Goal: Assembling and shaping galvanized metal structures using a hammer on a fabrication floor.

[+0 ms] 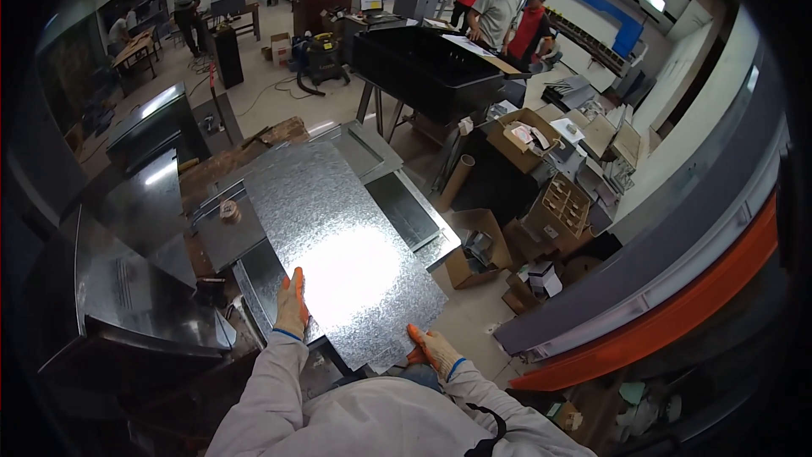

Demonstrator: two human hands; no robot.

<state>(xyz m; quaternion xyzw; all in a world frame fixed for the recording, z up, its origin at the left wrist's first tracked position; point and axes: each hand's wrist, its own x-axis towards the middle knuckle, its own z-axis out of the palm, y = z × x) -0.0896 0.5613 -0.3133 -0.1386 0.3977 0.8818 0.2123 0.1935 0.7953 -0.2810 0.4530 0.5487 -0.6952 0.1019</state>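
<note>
A large rectangular sheet of galvanized metal (313, 195), with a bright glare on its near half, stretches away from my body. It lies over other metal panels. My left hand (292, 306), in a glove with an orange coating and blue cuff, holds its left edge. At the near right corner my right hand (433, 350), gloved the same way, grips the sheet with the thumb side up. The fingers beneath the sheet are partly hidden from view.
Framed metal panels (423, 224) lie under the sheet, and a roll of tape (229, 211) sits to its left. Cardboard boxes (478, 247) stand at right, beside an orange beam (668, 309). Beyond is a black tub-shaped housing (427, 68) on legs, with several people (499, 13) near it.
</note>
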